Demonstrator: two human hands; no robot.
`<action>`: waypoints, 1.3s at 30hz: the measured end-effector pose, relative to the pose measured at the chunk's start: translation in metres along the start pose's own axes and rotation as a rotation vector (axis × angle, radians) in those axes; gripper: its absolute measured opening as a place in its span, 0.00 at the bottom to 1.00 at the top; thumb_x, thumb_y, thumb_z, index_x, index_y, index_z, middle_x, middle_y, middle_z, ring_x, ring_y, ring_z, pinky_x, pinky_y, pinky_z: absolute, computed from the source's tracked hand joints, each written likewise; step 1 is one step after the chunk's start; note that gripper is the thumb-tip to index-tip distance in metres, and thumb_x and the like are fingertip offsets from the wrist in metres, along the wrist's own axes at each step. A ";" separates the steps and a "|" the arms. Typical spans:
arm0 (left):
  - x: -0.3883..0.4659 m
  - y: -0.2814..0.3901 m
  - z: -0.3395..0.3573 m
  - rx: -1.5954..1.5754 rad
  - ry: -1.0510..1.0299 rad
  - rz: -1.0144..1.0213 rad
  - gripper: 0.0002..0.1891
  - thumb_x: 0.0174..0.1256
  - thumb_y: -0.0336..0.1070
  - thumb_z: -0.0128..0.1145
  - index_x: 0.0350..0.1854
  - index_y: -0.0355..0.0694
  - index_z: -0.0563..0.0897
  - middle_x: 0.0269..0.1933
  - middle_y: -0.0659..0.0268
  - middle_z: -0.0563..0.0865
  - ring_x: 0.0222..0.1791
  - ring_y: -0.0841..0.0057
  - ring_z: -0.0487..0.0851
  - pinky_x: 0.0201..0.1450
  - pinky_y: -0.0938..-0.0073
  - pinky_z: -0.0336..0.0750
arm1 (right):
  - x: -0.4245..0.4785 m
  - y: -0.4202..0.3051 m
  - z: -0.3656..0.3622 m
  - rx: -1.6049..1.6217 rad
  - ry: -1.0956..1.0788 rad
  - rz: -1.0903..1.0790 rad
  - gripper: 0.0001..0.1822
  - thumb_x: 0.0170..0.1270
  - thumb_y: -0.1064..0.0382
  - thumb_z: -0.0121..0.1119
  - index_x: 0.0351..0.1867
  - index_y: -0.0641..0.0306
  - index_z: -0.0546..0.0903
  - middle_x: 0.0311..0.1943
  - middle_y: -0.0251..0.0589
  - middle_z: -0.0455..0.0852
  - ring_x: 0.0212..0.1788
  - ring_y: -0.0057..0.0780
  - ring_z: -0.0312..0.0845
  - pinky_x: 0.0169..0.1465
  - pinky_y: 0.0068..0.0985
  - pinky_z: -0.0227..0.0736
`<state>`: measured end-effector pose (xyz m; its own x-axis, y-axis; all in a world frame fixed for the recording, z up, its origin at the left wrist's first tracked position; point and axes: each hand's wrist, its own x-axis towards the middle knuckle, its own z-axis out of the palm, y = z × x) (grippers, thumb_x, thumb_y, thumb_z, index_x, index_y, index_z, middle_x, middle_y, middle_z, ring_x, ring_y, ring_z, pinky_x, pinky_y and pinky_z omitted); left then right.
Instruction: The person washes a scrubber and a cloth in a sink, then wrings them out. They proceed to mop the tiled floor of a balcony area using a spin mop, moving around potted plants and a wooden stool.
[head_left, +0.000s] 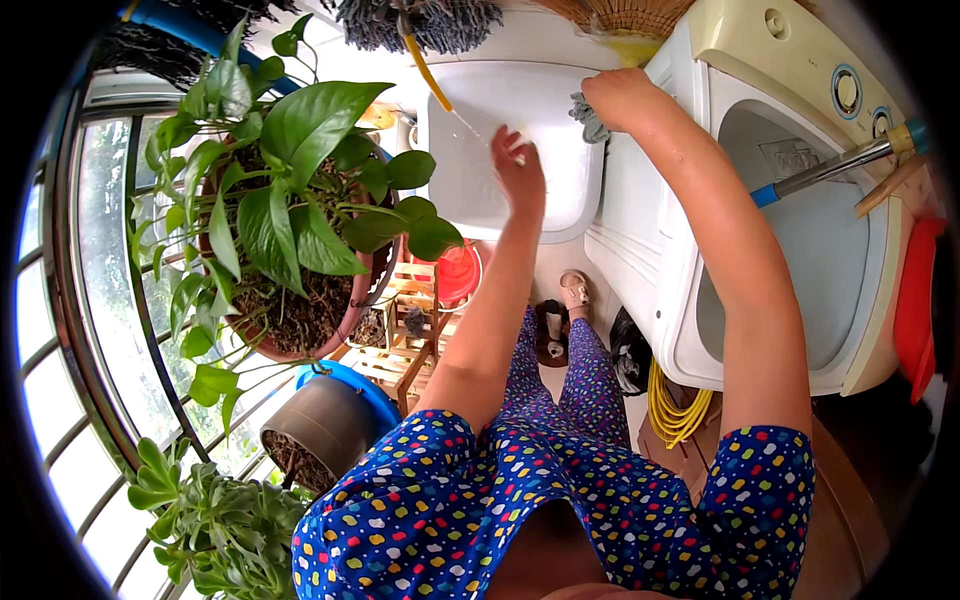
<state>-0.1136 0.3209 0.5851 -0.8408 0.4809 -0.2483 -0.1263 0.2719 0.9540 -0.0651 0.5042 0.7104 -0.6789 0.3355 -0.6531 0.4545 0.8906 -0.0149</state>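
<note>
Water runs in a thin stream from a yellow hose into a white sink basin. Over the basin's middle, beside the stream, is my left hand, fingers apart and slightly curled, with nothing seen in it. My right hand is closed on a grey-green cloth at the basin's right rim, near the washing machine. Part of the cloth hangs below the fingers; the rest is hidden by the hand.
To the left stands a potted pothos by a barred window. An open twin-tub washing machine is on the right, with a metal pole across its tub. Mop heads hang behind the basin; a red bucket sits below.
</note>
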 end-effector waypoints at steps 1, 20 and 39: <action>-0.028 0.011 -0.001 0.070 -0.068 -0.051 0.33 0.56 0.25 0.58 0.67 0.35 0.63 0.54 0.56 0.75 0.47 0.68 0.78 0.51 0.68 0.73 | -0.002 0.003 0.005 0.055 0.036 0.005 0.13 0.48 0.69 0.65 0.38 0.65 0.82 0.37 0.41 0.87 0.39 0.36 0.85 0.38 0.33 0.79; -0.030 0.149 -0.043 1.140 -0.445 0.782 0.13 0.46 0.31 0.61 0.36 0.40 0.75 0.34 0.61 0.82 0.29 0.62 0.85 0.24 0.66 0.79 | -0.067 -0.058 0.011 0.844 -0.101 -0.239 0.15 0.40 0.66 0.69 0.31 0.69 0.80 0.27 0.41 0.84 0.28 0.32 0.76 0.34 0.30 0.71; 0.023 0.199 -0.040 0.988 -0.658 0.131 0.15 0.54 0.41 0.59 0.40 0.38 0.86 0.42 0.51 0.87 0.46 0.55 0.84 0.48 0.59 0.78 | -0.053 -0.065 -0.050 0.049 0.530 -0.160 0.06 0.54 0.65 0.55 0.32 0.57 0.82 0.29 0.44 0.87 0.35 0.45 0.84 0.37 0.39 0.77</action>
<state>-0.1796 0.3527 0.7762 -0.3497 0.8090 -0.4724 0.6421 0.5742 0.5080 -0.0880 0.4436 0.7838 -0.9331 0.3170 -0.1696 0.3396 0.9320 -0.1266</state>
